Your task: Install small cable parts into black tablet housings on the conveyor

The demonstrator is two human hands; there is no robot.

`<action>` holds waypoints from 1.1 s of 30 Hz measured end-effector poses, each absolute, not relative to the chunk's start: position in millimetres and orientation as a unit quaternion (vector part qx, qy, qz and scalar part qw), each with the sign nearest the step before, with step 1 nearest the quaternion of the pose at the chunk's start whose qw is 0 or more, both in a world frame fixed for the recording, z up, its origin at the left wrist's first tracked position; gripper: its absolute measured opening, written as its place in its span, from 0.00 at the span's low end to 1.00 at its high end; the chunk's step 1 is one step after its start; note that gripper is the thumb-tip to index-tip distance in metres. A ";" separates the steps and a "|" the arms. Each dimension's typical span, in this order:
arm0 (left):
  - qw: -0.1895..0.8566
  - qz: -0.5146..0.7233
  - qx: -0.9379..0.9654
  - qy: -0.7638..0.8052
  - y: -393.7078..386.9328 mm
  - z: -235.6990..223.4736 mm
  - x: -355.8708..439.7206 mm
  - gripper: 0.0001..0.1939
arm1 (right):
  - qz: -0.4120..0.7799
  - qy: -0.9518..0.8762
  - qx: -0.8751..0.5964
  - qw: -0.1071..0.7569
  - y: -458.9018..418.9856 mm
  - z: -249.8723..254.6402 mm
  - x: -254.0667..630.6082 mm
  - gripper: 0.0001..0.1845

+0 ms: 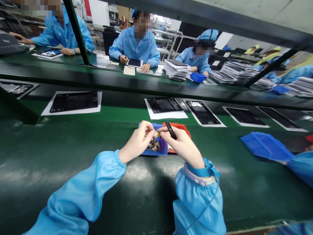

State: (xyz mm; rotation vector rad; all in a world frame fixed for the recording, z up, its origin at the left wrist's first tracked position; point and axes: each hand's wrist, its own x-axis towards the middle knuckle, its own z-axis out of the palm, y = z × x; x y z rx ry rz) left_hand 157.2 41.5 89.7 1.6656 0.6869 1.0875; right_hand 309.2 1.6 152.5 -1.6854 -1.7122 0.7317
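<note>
Over a blue bin (165,149) of small dark and gold parts (153,144), both my hands are close together. My left hand (140,140) is pinched; a small pale piece shows at its fingertips, too small to name. Between the thumb and fingers of my right hand (184,141) rests a slim black pen-shaped tool (170,130), its upper end sticking up. A small yellow bit (158,134) shows by the right fingertips, almost touching the left ones. Beside the blue bin stands a red bin (184,126), partly hidden by my right hand.
Beyond the bins, flat black device housings (74,101) lie on white sheets along a green belt (119,112). A blue bin (266,145) and a co-worker's sleeve (302,166) are at the right. Dark posts (77,32) and co-workers in blue are across the line.
</note>
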 end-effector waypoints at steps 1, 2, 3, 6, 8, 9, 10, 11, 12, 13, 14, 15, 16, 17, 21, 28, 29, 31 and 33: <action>0.489 0.444 0.695 0.284 40.6 91.6 156.6 0.03 | 0.284 -0.644 -0.639 0.312 0.7 153.0 306.9 0.13; 0.483 0.440 0.702 0.284 39.9 93.3 156.1 0.02 | 0.289 -0.638 -0.641 0.314 0.2 153.1 305.6 0.12; 0.476 0.438 0.708 0.283 39.4 94.7 155.7 0.02 | 0.294 -0.633 -0.643 0.314 -0.1 152.8 305.2 0.12; 0.451 0.445 0.720 0.282 39.3 97.1 155.1 0.01 | 0.305 -0.626 -0.646 0.314 -0.2 151.8 306.3 0.12; 0.433 0.450 0.728 0.282 40.1 97.2 154.9 0.01 | 0.306 -0.628 -0.640 0.318 0.0 151.4 306.8 0.12; 0.417 0.454 0.736 0.281 40.6 97.1 154.7 0.01 | 0.305 -0.632 -0.637 0.321 0.1 151.4 306.7 0.12; 0.391 0.462 0.745 0.281 41.0 97.0 154.4 0.02 | 0.301 -0.635 -0.633 0.324 0.1 151.5 306.3 0.12; 0.357 0.473 0.755 0.282 41.3 97.0 154.0 0.02 | 0.295 -0.639 -0.630 0.328 0.1 151.8 305.7 0.12; 0.317 0.484 0.764 0.285 41.6 97.1 153.4 0.03 | 0.287 -0.643 -0.628 0.331 0.0 152.1 305.0 0.12; 0.277 0.496 0.771 0.287 41.7 97.4 152.6 0.03 | 0.278 -0.646 -0.628 0.333 -0.2 152.7 304.1 0.12; 0.243 0.505 0.776 0.290 41.7 98.0 151.5 0.03 | 0.268 -0.647 -0.631 0.334 -0.5 153.4 303.3 0.12; 0.218 0.510 0.779 0.293 41.6 98.8 150.3 0.03 | 0.260 -0.648 -0.633 0.333 -0.9 154.2 302.7 0.11; 0.202 0.512 0.781 0.295 41.5 99.8 148.9 0.03 | 0.255 -0.649 -0.635 0.332 -1.3 155.0 302.2 0.11; 0.193 0.512 0.784 0.294 41.4 100.9 147.7 0.03 | 0.252 -0.651 -0.634 0.332 -1.8 155.9 301.9 0.11; 0.166 0.509 0.790 0.301 39.9 105.0 145.4 0.04 | 0.252 -0.661 -0.626 0.329 -2.9 157.3 301.4 0.11; 0.151 0.490 0.784 0.349 38.5 107.7 147.3 0.02 | 0.234 -0.678 -0.611 0.335 -6.6 157.6 299.8 0.07; 0.171 0.494 0.772 0.361 41.6 108.7 147.7 0.03 | 0.227 -0.677 -0.613 0.338 -8.6 158.9 302.4 0.07; 0.210 0.508 0.739 0.390 51.6 111.4 151.8 0.04 | 0.194 -0.656 -0.630 0.368 -13.9 162.4 311.0 0.07; 0.229 0.505 0.718 0.421 64.0 114.1 164.4 0.04 | 0.137 -0.613 -0.647 0.432 -20.3 166.5 322.6 0.06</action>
